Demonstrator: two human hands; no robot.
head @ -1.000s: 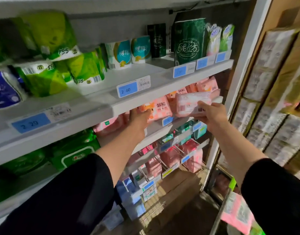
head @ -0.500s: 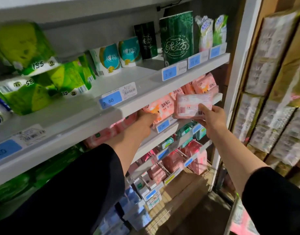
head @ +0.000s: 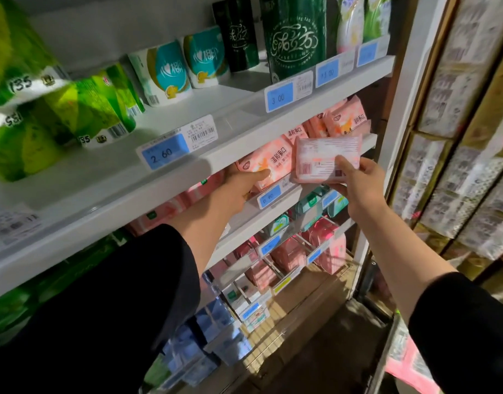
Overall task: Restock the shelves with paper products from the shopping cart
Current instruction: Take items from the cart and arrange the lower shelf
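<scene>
My right hand point(head: 355, 183) holds a pale pink tissue pack point(head: 324, 155), barcode side towards me, just in front of the second shelf point(head: 287, 194). My left hand point(head: 241, 186) reaches under the upper shelf and grips the lower edge of a pink tissue pack point(head: 267, 160) standing on that second shelf, thumb across its front. More pink packs point(head: 344, 120) stand behind and to the right of it. A pink pack in the cart point(head: 409, 368) shows at the bottom right.
The upper shelf point(head: 187, 177) carries green tissue packs point(head: 82, 109), teal rolls point(head: 165, 72) and a dark green pack point(head: 294, 41), with blue price tags along its edge. Lower wire racks point(head: 290, 257) hold pink and blue packs. Stacked cartons point(head: 457, 137) fill the right side.
My view has drifted right along the shelf. My left hand has come forward onto the front pink pack. My right hand has brought its pack slightly closer to the shelf.
</scene>
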